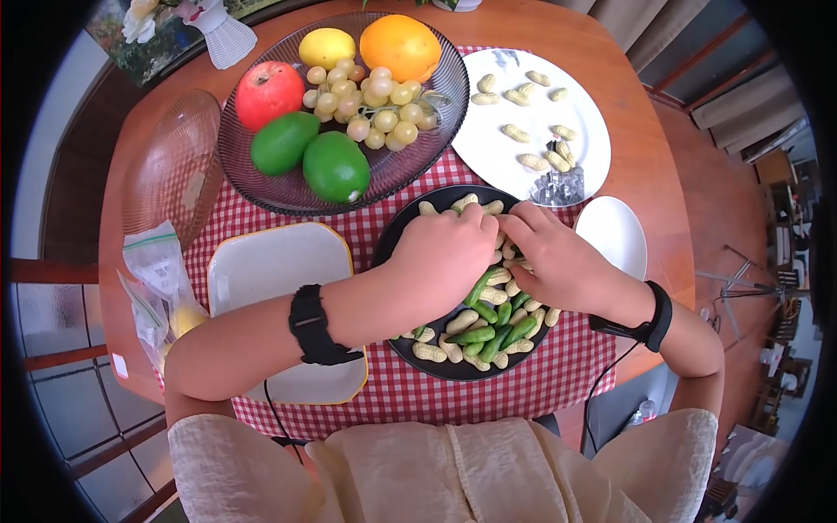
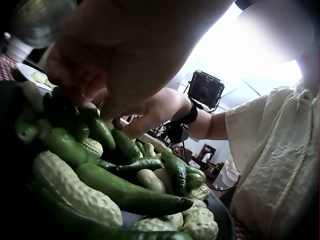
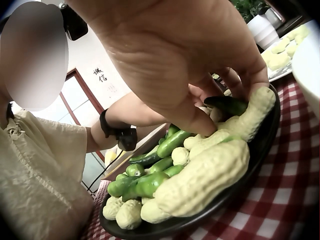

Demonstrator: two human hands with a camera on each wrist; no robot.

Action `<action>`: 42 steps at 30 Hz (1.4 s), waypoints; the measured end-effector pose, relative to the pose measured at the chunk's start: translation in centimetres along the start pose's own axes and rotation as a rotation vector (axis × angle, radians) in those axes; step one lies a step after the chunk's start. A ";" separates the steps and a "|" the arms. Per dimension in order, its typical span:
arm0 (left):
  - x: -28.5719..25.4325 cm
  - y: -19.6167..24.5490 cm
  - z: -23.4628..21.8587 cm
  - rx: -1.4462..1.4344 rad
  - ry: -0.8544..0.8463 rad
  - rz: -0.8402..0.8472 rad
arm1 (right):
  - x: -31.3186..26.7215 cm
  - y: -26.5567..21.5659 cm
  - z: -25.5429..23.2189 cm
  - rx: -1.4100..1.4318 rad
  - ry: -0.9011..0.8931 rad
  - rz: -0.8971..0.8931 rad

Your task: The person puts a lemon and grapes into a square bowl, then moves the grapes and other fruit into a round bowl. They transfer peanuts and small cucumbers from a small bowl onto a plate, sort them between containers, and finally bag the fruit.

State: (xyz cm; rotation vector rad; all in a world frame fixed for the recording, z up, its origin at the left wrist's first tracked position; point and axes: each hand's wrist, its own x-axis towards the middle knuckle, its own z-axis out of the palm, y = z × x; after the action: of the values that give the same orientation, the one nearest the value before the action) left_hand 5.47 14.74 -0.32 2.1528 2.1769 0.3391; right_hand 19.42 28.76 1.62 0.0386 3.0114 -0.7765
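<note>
On a black plate (image 1: 404, 357) lie peanuts in their shells (image 1: 429, 352) mixed with small glossy green peppers (image 1: 495, 343). My left hand (image 1: 449, 257) reaches over the far part of this pile, fingers down among the pieces. Close beside it, my right hand (image 1: 558, 266) bends over the same spot from the right, its thumb pointing toward the near side. In the right wrist view, its fingertips (image 3: 257, 80) are right at a large peanut (image 3: 252, 117), with a dark green pepper (image 3: 226, 105) under the palm. What either hand holds, I cannot tell.
A white plate (image 1: 471, 148) with several peanuts stands at the back right, a white bowl (image 1: 615, 235) near it. A purple glass bowl (image 1: 410, 166) of fruit stands behind. At left are a rectangular white dish (image 1: 279, 261), plastic bags (image 1: 161, 261) and a clear ribbed dish (image 1: 170, 166).
</note>
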 end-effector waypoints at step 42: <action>0.2 0.5 -1.7 -2.163 -0.289 -0.978 | 0.5 -4.1 -5.5 0.208 0.139 0.154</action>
State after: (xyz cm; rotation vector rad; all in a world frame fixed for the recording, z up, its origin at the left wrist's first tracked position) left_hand 5.65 14.74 1.46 -0.0582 0.9474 1.2034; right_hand 18.67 27.86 8.38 0.3387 2.9925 -1.1079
